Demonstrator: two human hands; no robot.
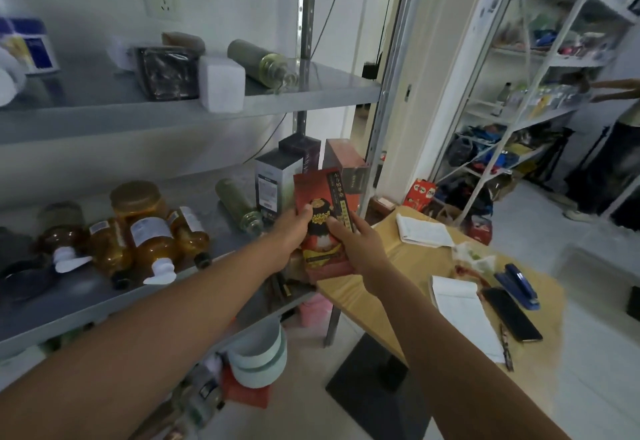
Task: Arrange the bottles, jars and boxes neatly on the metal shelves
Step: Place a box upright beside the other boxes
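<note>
- While I stood by, the tall red printed cardboard box [325, 217] was held upright in the air, just in front of the right end of the grey metal middle shelf [104, 301] and not yet set on it.
- The left hand [291, 231] pinched its left edge, thumb laid on the printed face; the right hand [360, 242] pinched the right edge likewise.
- At twelve o'clock from the box stood a grey-and-white carton [273, 179], a dark carton [299, 148] and a brown-red carton [341, 159], all upright.
- At nine o'clock, amber bottles with white labels [152, 245] lay on their sides; a green glass bottle [239, 204] lay nearer.
- At four o'clock was a yellow wooden table [415, 266].
- To my eye the box would be light and stiff, though its smooth card might slip and its corners dent; gripping the long edges low down looked safest.
</note>
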